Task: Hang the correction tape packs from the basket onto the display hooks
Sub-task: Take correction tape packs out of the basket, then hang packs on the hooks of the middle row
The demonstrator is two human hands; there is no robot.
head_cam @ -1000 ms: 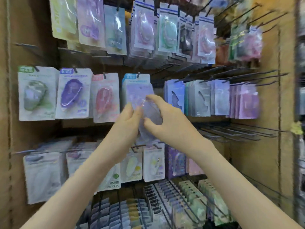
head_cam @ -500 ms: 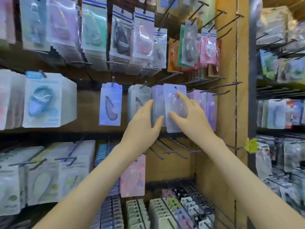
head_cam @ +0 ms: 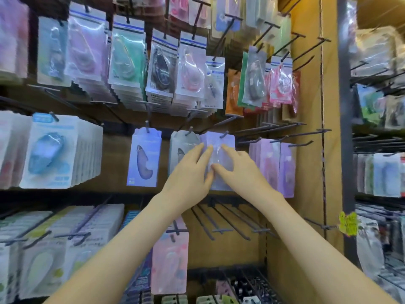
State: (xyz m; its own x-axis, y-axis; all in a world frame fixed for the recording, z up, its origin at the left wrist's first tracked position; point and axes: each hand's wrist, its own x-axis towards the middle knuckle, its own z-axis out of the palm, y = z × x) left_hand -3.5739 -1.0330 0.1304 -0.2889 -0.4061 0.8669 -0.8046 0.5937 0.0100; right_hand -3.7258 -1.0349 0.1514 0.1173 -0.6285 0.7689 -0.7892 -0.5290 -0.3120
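A pale lilac correction tape pack hangs at the tip of a dark display hook in the middle row. My right hand pinches the pack's clear blister between thumb and forefinger. My left hand lies against the pack's left edge with straight fingers. A grey pack hangs on the hook just left of it, partly hidden by my left hand. A lilac pack hangs further left. The basket is out of view.
Pink and lilac packs hang to the right. Several bare hooks stick out below my hands. Full rows of packs hang above. A yellow-brown side panel bounds the display on the right, with another rack beyond.
The view swung right along the display. Both hands carried the lilac pack from the left section up to a hook in the middle row, where its top now sits.
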